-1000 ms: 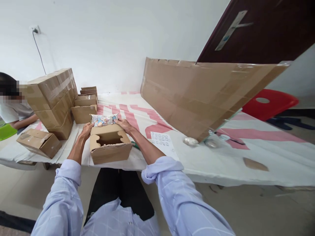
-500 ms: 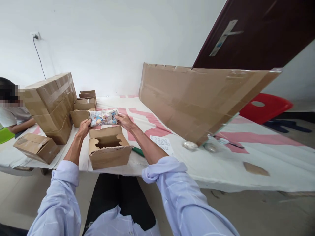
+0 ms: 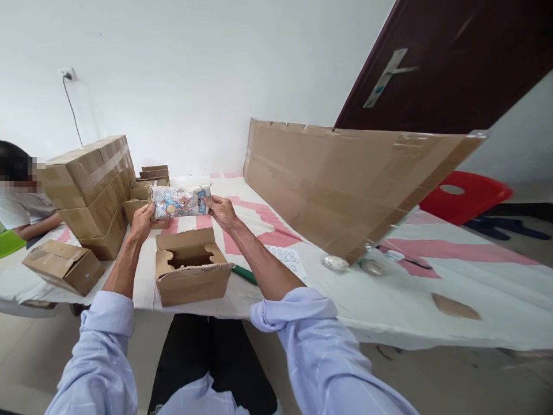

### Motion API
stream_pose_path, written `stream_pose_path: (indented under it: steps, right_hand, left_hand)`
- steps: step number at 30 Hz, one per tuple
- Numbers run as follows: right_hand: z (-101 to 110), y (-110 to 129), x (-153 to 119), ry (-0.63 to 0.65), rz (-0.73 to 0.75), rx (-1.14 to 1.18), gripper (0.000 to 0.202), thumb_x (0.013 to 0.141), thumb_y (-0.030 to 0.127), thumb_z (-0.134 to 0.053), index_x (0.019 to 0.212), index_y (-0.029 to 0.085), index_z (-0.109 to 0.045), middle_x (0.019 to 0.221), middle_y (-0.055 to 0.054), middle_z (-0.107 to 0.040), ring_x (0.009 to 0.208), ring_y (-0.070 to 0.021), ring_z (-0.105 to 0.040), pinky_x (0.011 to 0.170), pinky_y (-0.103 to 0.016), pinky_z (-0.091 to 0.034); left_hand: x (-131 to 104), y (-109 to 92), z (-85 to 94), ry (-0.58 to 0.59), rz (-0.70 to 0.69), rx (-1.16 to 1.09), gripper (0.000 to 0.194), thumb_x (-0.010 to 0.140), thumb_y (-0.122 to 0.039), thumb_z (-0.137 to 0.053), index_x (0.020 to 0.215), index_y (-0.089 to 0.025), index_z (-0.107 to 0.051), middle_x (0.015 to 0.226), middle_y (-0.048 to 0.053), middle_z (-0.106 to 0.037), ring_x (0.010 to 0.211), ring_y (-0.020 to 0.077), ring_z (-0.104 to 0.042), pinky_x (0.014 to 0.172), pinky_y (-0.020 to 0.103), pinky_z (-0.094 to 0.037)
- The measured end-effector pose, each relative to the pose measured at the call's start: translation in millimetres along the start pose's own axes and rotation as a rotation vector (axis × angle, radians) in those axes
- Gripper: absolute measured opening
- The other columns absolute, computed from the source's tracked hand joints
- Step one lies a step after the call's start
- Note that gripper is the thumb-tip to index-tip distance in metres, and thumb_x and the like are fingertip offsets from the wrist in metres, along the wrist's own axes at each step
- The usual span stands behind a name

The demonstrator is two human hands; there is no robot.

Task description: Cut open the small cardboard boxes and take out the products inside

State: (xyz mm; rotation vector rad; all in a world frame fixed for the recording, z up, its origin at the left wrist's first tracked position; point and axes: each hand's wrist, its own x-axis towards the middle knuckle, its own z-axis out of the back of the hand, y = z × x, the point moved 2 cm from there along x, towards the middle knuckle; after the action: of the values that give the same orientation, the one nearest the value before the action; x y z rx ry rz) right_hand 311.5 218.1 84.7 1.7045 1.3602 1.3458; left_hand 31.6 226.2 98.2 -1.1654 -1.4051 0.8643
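Note:
Held up level between both hands is a soft white packet [image 3: 179, 201] with a colourful cartoon print. My left hand [image 3: 141, 223] pinches its left end, and my right hand [image 3: 222, 211] grips the right end. Just below and nearer to me stands an open cardboard box [image 3: 194, 283], its top flaps raised; what lies deep inside cannot be made out. A green object [image 3: 244, 274] lies on the table beside the box, partly covered by my right forearm.
Taped cartons [image 3: 86, 193] are stacked at left, with a smaller carton [image 3: 63, 265] in front. A large cardboard sheet [image 3: 337, 178] stands at the back right. A printed paper [image 3: 285, 259], a clear-wrapped bundle [image 3: 335, 263] and a cardboard scrap [image 3: 455, 306] lie on the table. A person [image 3: 26, 202] sits at far left.
Both hands have lifted the packet slightly, farther above the open box. Its printed front now faces me more fully. The box stays in place.

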Motion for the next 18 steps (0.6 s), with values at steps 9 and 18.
stream_pose_path:
  steps: [9,18]
  right_hand:
    - [-1.8,32.3,-1.6,0.032,0.081,-0.028,0.069,0.050,0.080,-0.104,0.078,0.023,-0.076,0.081,-0.005,-0.080,0.096,-0.0297,-0.079,0.079,-0.038,-0.063]
    - [5.3,-19.1,-20.5,0.012,-0.039,-0.218,0.068,0.056,0.083,-0.100,0.082,0.022,-0.084,0.078,-0.002,-0.079,0.085,-0.0263,-0.078,0.080,-0.039,-0.064]
  left_hand:
    - [-6.4,-26.3,5.1,0.079,-0.152,0.017,0.061,0.075,-0.074,-0.097,0.091,-0.020,-0.074,0.089,0.005,-0.077,0.094,0.0260,-0.078,0.067,0.032,-0.068]
    - [-9.4,23.3,27.5,0.057,-0.022,0.184,0.071,0.053,-0.060,-0.110,0.100,-0.017,-0.080,0.092,0.006,-0.080,0.085,0.0236,-0.075,0.072,0.032,-0.063]
